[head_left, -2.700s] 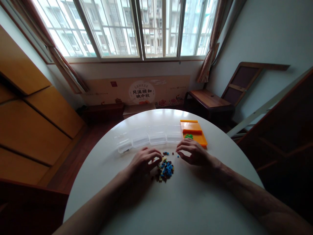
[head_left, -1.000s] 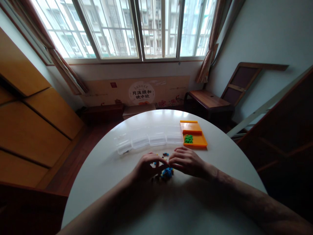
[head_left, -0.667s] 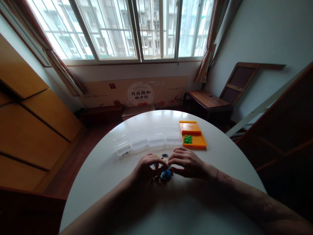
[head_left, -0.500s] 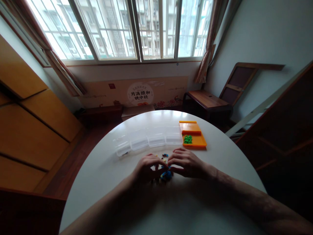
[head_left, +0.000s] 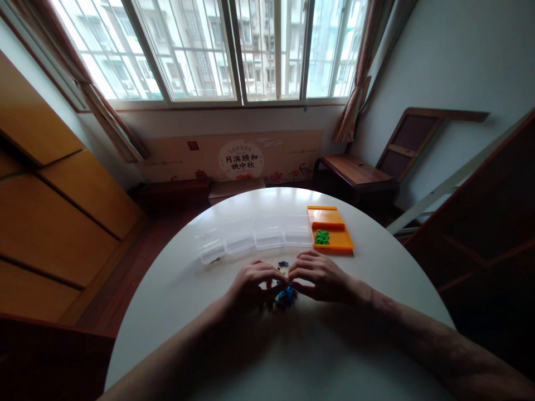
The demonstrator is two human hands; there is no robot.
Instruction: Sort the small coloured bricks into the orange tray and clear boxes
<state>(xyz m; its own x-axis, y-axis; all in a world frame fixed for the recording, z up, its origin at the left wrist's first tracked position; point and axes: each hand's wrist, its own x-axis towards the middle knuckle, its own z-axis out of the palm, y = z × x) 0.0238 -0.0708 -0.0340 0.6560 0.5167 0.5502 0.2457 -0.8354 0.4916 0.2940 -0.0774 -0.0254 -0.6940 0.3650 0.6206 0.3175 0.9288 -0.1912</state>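
Observation:
A small heap of tiny coloured pieces (head_left: pixel 285 294), mostly blue, lies on the round white table (head_left: pixel 267 356). My left hand (head_left: pixel 249 284) and my right hand (head_left: pixel 318 274) rest over the heap with curled fingers, their fingertips nearly meeting above it. What the fingertips pinch is too small to name. A few stray pieces (head_left: pixel 283 263) lie just beyond the hands. Farther back sits an orange tray (head_left: pixel 339 238) with green pieces (head_left: pixel 321 238) in it.
A row of clear plastic boxes (head_left: pixel 254 237) stands behind the hands, left of the orange tray. Beyond the table are a window, a wooden bench at the right and wooden cabinets at the left.
My right hand came back from the orange tray to the heap, uncovering the green pieces. Both hands have since stayed over the heap with only small finger movements.

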